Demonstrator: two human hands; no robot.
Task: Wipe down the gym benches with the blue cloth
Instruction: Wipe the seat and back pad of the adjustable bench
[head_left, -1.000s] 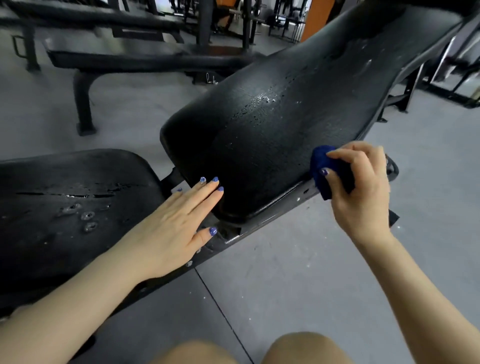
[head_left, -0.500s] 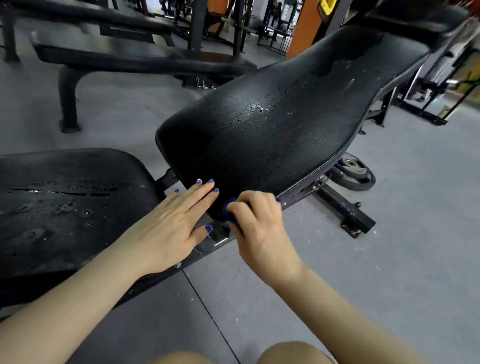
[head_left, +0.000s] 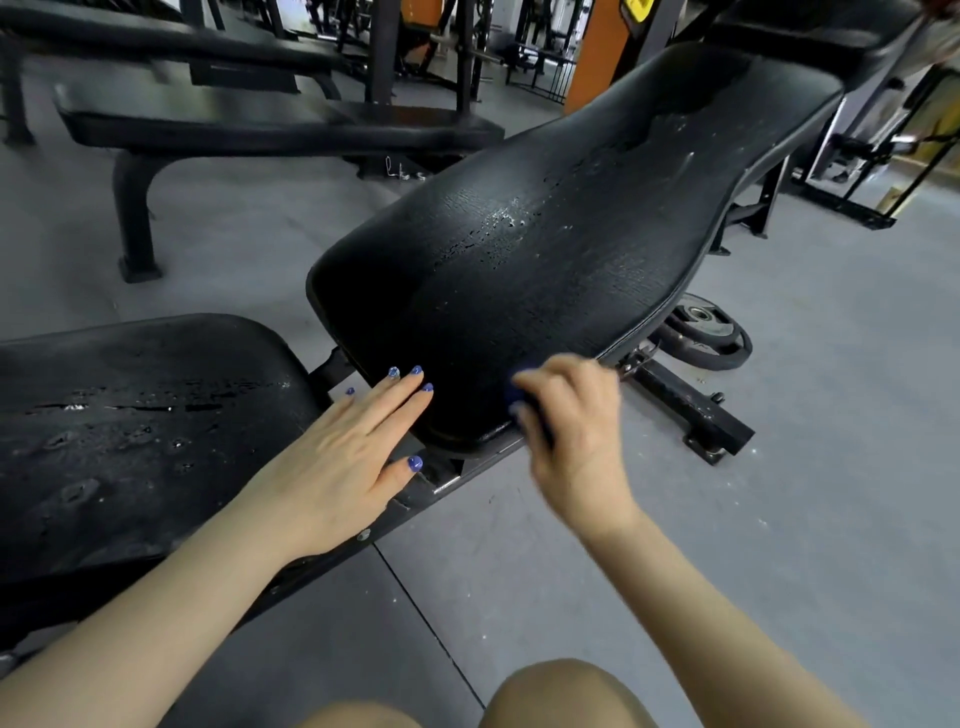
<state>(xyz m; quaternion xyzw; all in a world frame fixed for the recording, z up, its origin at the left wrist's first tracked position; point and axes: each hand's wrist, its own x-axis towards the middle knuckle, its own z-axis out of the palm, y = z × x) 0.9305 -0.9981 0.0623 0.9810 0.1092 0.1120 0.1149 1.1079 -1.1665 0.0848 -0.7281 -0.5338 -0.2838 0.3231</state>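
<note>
At the lower end of the inclined backrest pad (head_left: 545, 249), the right hand (head_left: 571, 431) curls round the blue cloth (head_left: 524, 402), holding it bunched against the pad's near edge. Only a small patch of blue shows past the fingers, and the hand is blurred, so the exact grip is hard to read. The left hand (head_left: 348, 457) lies flat with fingers straight and slightly spread, its fingertips on the bottom corner of the same pad and its thumb over the metal frame (head_left: 431, 480) beneath. Blue polish shows on the nails.

The backrest's black vinyl is cracked and carries scattered droplets and a wet sheen toward its upper half. To the left, apart from it by a gap over the hinge, sits the seat pad (head_left: 135, 415), also black, worn and pitted, with damp streaks across it. The left forearm crosses over the seat pad's near edge.

Under the right side of the backrest a weight plate (head_left: 711, 338) lies flat on the grey floor (head_left: 805, 519), just beside the bench's black foot bar (head_left: 696, 410). Behind, a flat bench (head_left: 270, 130) stands on its own legs, well apart, with more dark racks and an orange upright (head_left: 597, 57) beyond. Both knees show at the bottom edge.
</note>
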